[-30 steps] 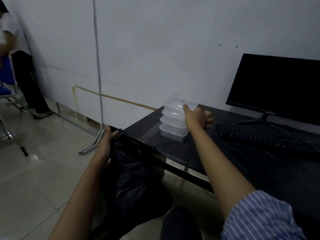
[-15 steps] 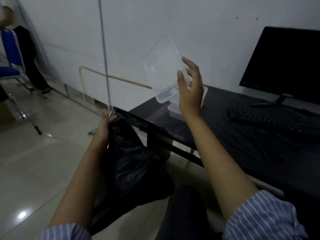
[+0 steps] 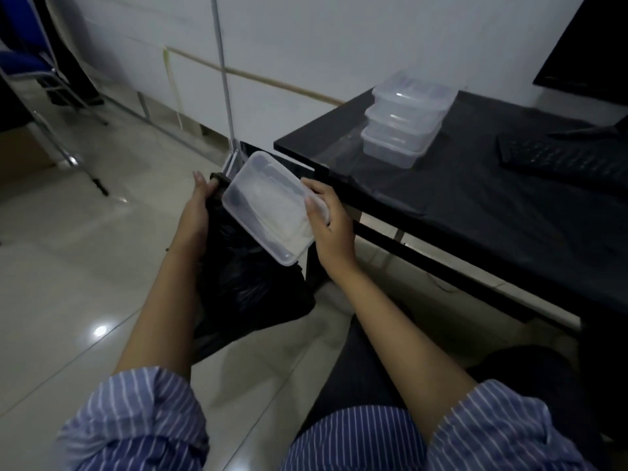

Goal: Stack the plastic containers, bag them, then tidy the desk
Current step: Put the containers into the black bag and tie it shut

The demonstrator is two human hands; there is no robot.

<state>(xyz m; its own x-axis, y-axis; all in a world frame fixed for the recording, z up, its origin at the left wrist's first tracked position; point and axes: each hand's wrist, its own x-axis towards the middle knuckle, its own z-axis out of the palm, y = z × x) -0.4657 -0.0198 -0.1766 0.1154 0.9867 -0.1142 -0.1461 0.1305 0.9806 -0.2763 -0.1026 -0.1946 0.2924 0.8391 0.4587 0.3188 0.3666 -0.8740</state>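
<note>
My right hand (image 3: 331,222) grips a clear lidded plastic container (image 3: 272,205) by its right edge and holds it tilted over the mouth of a black plastic bag (image 3: 244,280). My left hand (image 3: 197,205) pinches the bag's upper rim and keeps it up beside the desk. The bag hangs down to the floor in front of my knees. A stack of three clear containers (image 3: 404,120) stands on the black desk (image 3: 475,205) near its far left corner.
A black keyboard (image 3: 564,161) lies on the desk right of the stack, with a monitor (image 3: 588,52) behind it. A thin metal pole (image 3: 224,76) stands by the white wall. A blue chair (image 3: 30,73) is at far left on the tiled floor.
My right hand lifted the top container off the stack, swung it left and down, and now holds it over the bag. My left hand kept hold of the bag's rim.
</note>
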